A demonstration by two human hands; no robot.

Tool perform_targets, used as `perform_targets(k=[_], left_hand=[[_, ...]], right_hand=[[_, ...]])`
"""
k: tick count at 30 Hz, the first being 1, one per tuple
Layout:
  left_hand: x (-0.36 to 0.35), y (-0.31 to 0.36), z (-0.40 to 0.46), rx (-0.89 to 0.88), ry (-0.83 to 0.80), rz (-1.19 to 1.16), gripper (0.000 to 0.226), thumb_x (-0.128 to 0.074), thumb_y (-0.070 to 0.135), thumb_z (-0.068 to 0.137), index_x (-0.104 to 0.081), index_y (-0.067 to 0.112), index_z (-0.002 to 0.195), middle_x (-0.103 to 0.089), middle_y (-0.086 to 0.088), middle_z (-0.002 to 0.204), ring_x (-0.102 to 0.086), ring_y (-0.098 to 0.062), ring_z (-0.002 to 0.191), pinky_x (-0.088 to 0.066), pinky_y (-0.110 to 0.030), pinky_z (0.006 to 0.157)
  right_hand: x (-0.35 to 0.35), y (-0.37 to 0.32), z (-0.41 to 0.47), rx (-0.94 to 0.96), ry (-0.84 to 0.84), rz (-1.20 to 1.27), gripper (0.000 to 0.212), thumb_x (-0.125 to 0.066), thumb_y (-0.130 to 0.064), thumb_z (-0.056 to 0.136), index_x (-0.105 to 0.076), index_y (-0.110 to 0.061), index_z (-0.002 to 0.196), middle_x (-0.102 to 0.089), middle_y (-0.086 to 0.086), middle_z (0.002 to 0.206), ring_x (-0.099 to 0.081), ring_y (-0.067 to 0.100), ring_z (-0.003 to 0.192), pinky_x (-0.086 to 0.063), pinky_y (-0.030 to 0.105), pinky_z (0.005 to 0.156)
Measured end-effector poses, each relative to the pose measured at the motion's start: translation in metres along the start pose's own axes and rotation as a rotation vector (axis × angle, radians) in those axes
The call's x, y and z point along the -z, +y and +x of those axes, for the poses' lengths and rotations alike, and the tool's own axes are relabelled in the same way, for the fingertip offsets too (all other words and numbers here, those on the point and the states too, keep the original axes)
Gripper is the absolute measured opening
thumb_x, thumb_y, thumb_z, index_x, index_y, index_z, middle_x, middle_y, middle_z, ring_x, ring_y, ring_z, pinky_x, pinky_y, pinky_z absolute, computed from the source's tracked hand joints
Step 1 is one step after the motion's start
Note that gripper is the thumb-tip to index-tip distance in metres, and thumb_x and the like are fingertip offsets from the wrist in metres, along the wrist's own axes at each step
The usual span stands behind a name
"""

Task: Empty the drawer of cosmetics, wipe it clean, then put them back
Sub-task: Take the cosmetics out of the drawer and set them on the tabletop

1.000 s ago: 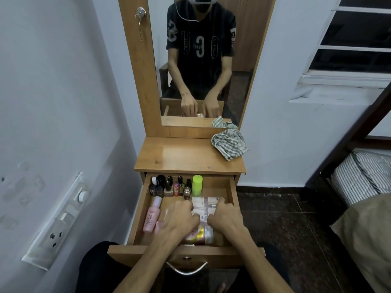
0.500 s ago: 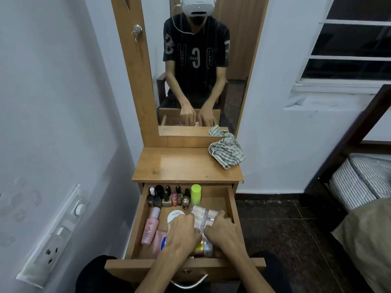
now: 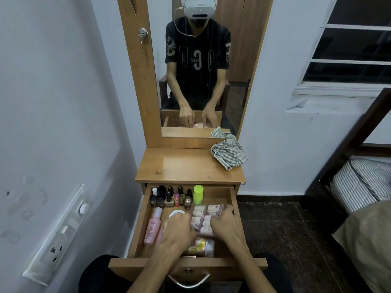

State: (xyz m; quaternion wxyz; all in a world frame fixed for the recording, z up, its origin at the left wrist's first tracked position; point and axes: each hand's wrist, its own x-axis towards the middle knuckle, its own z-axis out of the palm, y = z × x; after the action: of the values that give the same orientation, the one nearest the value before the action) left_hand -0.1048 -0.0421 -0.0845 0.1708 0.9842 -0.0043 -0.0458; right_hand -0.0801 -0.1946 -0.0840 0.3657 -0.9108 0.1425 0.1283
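Right now the open drawer (image 3: 232, 194) below the tabletop (image 3: 188, 166), where a striped cloth (image 3: 229, 154) waits at the far right, holds all its cosmetics. A clear pack of small tubes (image 3: 204, 216) lies in the drawer's right half, its long axis running near to far, directly between both hands. The right hand (image 3: 227, 226) curls round the pack's right edge and far corner and looks the better placed to lift it, while the left hand (image 3: 179, 231) has bent fingers at its left edge, though whether they actually grip I cannot tell.
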Motion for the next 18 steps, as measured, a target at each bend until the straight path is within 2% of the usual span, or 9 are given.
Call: perform_targets(k=[3,5,7,9,11,13,15,18], left_hand=[[-0.002,-0.007,0.001,0.004,0.025,-0.063,0.017,-0.058,0.027,0.089,-0.066,0.017,0.1,-0.069,-0.002,0.102,-0.066,-0.02,0.095,-0.056,-0.035,0.084],[-0.003,-0.012,-0.001,-0.006,0.061,-0.123,0.017,-0.06,0.03,0.089,-0.066,0.022,0.103,-0.069,0.003,0.101,-0.065,-0.012,0.091,-0.056,-0.027,0.08],[-0.001,-0.015,-0.004,-0.015,0.114,-0.199,0.017,-0.062,0.033,0.09,-0.067,0.029,0.106,-0.07,0.01,0.102,-0.06,-0.002,0.087,-0.046,-0.01,0.071],[0.008,-0.016,-0.005,-0.018,0.186,-0.247,0.016,-0.063,0.032,0.089,-0.07,0.031,0.103,-0.07,0.017,0.099,-0.055,0.005,0.083,-0.034,-0.006,0.063],[0.02,-0.016,-0.006,-0.015,0.24,-0.325,0.014,-0.064,0.029,0.085,-0.071,0.034,0.096,-0.069,0.025,0.088,-0.058,0.007,0.078,-0.035,-0.006,0.061],[0.031,-0.018,-0.005,-0.015,0.268,-0.449,0.014,-0.067,0.025,0.085,-0.073,0.035,0.093,-0.068,0.027,0.08,-0.062,0.011,0.079,-0.041,-0.004,0.061],[0.044,-0.02,-0.003,-0.01,0.312,-0.552,0.015,-0.07,0.025,0.084,-0.074,0.036,0.093,-0.069,0.025,0.077,-0.064,0.009,0.079,-0.046,-0.004,0.062],[0.063,-0.029,0.006,-0.007,0.397,-0.616,0.023,-0.074,0.021,0.079,-0.075,0.036,0.097,-0.07,0.021,0.077,-0.065,0.002,0.076,-0.05,-0.01,0.064]], right_hand=[[0.008,-0.002,0.002,0.02,0.022,0.077,0.015,-0.062,-0.022,0.097,-0.059,-0.023,0.112,-0.068,-0.003,0.1,-0.064,0.005,0.08,-0.04,0.015,0.055],[0.017,-0.002,0.002,0.021,0.034,0.151,0.01,-0.062,-0.022,0.098,-0.056,-0.028,0.101,-0.069,-0.006,0.097,-0.064,0.001,0.079,-0.044,0.015,0.059],[0.028,-0.003,0.003,0.019,0.013,0.213,0.013,-0.061,-0.022,0.099,-0.055,-0.027,0.109,-0.072,-0.005,0.1,-0.069,0.007,0.088,-0.057,0.028,0.078],[0.041,-0.006,0.005,0.027,-0.036,0.279,0.017,-0.059,-0.021,0.099,-0.061,-0.022,0.116,-0.076,-0.003,0.102,-0.073,0.012,0.093,-0.059,0.04,0.093],[0.052,-0.011,0.006,0.071,-0.065,0.35,0.024,-0.058,-0.017,0.097,-0.068,-0.018,0.118,-0.078,0.001,0.104,-0.074,0.018,0.099,-0.057,0.047,0.098],[0.061,-0.02,0.006,0.12,-0.069,0.425,0.023,-0.058,-0.015,0.097,-0.073,-0.019,0.114,-0.08,0.001,0.102,-0.076,0.019,0.098,-0.058,0.047,0.096],[0.064,-0.032,0.007,0.168,-0.074,0.514,0.02,-0.059,-0.012,0.098,-0.076,-0.02,0.106,-0.081,-0.001,0.097,-0.078,0.016,0.091,-0.061,0.042,0.091],[0.059,-0.054,0.016,0.222,-0.044,0.581,0.02,-0.064,-0.017,0.098,-0.074,-0.018,0.115,-0.08,0.0,0.101,-0.077,0.014,0.09,-0.06,0.031,0.077]])
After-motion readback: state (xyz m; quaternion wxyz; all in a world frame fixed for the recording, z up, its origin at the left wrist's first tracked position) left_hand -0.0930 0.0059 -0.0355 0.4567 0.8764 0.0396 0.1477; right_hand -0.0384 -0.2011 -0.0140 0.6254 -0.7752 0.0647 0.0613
